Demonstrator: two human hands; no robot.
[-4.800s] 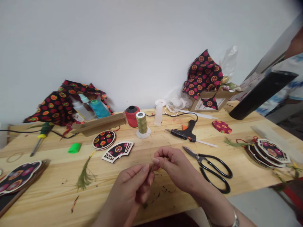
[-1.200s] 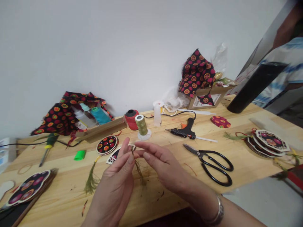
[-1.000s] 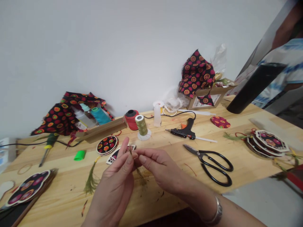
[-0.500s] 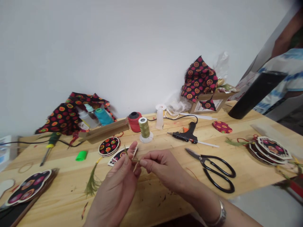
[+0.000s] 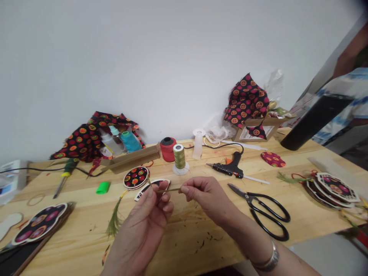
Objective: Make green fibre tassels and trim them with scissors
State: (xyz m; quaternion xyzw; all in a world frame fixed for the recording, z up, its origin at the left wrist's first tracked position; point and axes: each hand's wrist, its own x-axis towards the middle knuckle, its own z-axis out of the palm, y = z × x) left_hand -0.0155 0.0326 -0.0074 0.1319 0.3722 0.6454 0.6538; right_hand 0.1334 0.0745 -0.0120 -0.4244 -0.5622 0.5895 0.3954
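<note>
Olive-green thread [image 5: 171,189] is stretched in a short, straight bundle between my two hands. My left hand [image 5: 151,218] pinches one end between thumb and fingers, and a little of it sticks up above the thumb. The other end is gripped in the fingertips of my right hand [image 5: 205,197]. Just beyond the hands stands a spool of olive thread [image 5: 179,158] on a white base. Behind my left hand lie a round fabric-covered ornament [image 5: 135,178] and a fan-shaped piece [image 5: 140,193], partly hidden. A green tassel [image 5: 115,220] hangs from the ornament's yellow cord.
Black-handled scissors [image 5: 258,209] and a glue gun [image 5: 230,166] lie to the right. A stack of ornaments [image 5: 330,188] sits far right, below a black tube [image 5: 316,120]. On the left are a screwdriver [image 5: 63,178], a green cap [image 5: 102,188] and more ornaments [image 5: 40,224]. Someone stands at the right edge.
My right hand has drawn away to the right, so a longer stretch of thread shows between the hands. The view has shifted slightly.
</note>
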